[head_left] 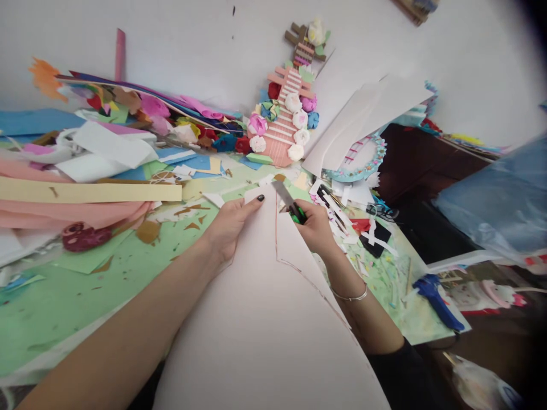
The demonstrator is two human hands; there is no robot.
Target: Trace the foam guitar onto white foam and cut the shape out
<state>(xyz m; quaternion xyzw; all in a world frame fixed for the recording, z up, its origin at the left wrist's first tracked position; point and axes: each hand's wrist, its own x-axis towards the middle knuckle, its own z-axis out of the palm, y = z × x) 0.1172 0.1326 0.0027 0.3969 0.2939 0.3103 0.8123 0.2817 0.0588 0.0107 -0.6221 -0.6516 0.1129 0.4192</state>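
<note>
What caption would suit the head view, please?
Left hand grips a marked white sheet; right hand holds a knife at its narrow end.

1. Sheet [265,324]: near centre, running from the near side to between the hands.
2. Left hand [228,228]: on the sheet's far left edge.
3. Right hand [315,225]: beside the sheet's far right edge, around a cutting tool [285,196].
4. Guitar-shaped piece [280,134]: far centre, before the wall [183,40].
5. Paper flowers [154,106]: far left.
6. Long strip [89,191]: left, on the table's [132,267] heap.
7. Glue gun [436,302]: near right.
</note>
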